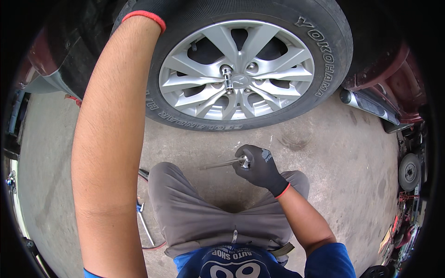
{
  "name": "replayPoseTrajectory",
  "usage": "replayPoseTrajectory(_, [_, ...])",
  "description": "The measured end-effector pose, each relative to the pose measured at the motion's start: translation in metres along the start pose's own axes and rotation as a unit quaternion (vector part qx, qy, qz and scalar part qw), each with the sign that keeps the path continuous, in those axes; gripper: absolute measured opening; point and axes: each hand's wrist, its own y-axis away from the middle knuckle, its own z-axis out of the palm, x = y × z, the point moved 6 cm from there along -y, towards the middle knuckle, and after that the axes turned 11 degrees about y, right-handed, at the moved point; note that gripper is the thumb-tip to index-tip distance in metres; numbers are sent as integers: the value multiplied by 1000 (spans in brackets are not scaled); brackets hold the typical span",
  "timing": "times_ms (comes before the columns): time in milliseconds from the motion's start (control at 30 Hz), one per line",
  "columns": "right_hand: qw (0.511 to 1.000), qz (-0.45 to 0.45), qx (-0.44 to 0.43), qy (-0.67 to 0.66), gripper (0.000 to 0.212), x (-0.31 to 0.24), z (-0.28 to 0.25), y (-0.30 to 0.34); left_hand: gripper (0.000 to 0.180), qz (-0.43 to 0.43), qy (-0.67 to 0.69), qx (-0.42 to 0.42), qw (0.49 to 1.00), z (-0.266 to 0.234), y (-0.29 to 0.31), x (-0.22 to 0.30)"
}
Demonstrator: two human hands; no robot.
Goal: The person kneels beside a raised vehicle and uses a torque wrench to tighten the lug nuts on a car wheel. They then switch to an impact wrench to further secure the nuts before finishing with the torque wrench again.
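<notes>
A large black tyre (340,51) on a silver multi-spoke wheel (278,60) is mounted on the vehicle before me. On one of the lug nuts sits a chrome socket (227,78), sticking out beside the centre cap. My left hand (160,6), in a black glove with a red cuff, reaches to the top left of the tyre; its fingers are out of sight. Below the wheel, above my lap, my gloved right hand (255,167) is closed round the chrome head of a socket wrench handle (218,163), whose long shaft points left.
A blue-handled metal tool (144,222) and a thin red hose (157,247) lie on the concrete floor left of my knees. At the right stand a small spare wheel (410,172) and assorted shop items. The vehicle's side step (371,105) juts out right of the tyre.
</notes>
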Motion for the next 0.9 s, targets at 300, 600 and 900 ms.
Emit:
replayPoseTrajectory(300, [850, 261, 184, -418, 29, 69, 127, -28, 64, -38, 6, -48, 998, 1, -3, -1])
replayPoseTrajectory(600, [949, 57, 177, -255, 32, 15, -27, -51, 73, -24, -26, 17, 999, 1, 0, -8])
replayPoseTrajectory(900, [952, -64, -11, 299, 29, -18, -75, -64, 65, -47, -19, -18, 999, -9, 3, 0])
